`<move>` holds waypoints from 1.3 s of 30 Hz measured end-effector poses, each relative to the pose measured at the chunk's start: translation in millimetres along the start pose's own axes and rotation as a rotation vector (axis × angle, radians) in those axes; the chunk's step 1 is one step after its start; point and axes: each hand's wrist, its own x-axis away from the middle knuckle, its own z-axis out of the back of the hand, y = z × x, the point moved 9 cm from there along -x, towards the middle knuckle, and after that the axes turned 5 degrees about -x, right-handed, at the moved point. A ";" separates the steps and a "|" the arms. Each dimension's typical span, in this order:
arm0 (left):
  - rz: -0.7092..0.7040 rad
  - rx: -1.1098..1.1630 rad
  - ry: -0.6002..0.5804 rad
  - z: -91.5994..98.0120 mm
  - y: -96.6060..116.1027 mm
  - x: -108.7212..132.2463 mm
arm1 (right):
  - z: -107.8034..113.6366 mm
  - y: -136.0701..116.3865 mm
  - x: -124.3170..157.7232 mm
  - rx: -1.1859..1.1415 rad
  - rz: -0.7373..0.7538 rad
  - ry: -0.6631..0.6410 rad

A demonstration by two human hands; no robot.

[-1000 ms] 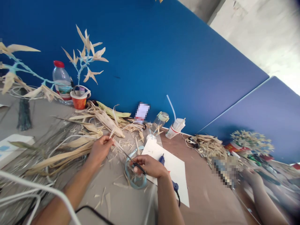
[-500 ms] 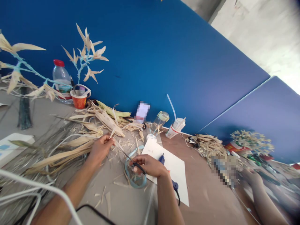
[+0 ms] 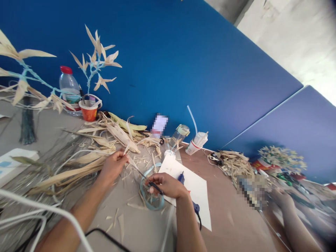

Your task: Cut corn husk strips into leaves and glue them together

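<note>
Small cut bits (image 3: 120, 222) lie on the table (image 3: 231, 217) close by, so I think some snipping is done. The right hand (image 3: 168, 185) is wrapped around thin scissors (image 3: 147, 178). Their blades point at a dry leaf strip (image 3: 131, 161), which the left hand (image 3: 112, 166) pinches. Just past it, a big pile of dry leaves (image 3: 78, 168) looks uncut. Far back, the bottle (image 3: 68, 89) has a label too small to read.

Both forearms reach forward, hands low and near each other: left hand (image 3: 112, 167) pinched shut, right hand (image 3: 168, 185) curled closed, knuckles up.
</note>
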 end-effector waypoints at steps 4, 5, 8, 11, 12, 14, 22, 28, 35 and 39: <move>0.014 0.008 -0.015 -1.7 2.7 1.7 | 0.9 0.0 -0.6 0.057 0.009 -0.004; 0.016 0.012 -0.017 -2.0 3.3 1.9 | 1.2 0.1 -0.7 0.065 0.010 -0.003; 0.018 0.010 -0.015 -1.9 4.1 1.9 | 1.8 -0.1 -0.6 0.070 0.014 0.003; -0.001 0.012 -0.014 -1.5 5.8 2.1 | 1.6 -0.8 -0.1 0.069 0.017 0.006; -0.006 0.013 -0.015 -1.5 6.3 2.3 | 1.4 -1.0 0.1 0.064 0.018 0.007; -0.002 0.014 -0.013 -1.0 6.5 2.9 | 1.4 -1.4 0.5 0.053 0.019 0.011; 0.014 0.061 -0.019 -1.2 8.6 5.3 | 3.8 -3.3 2.4 0.064 0.023 0.045; 0.025 0.034 -0.034 -1.5 3.0 3.2 | 6.0 1.8 1.9 0.080 0.019 0.042; 0.019 0.333 0.014 1.7 6.9 4.4 | 12.9 -6.1 2.8 0.281 0.053 0.164; 0.047 0.544 -0.030 -3.4 12.3 8.5 | 15.6 -24.2 6.8 0.643 0.124 0.364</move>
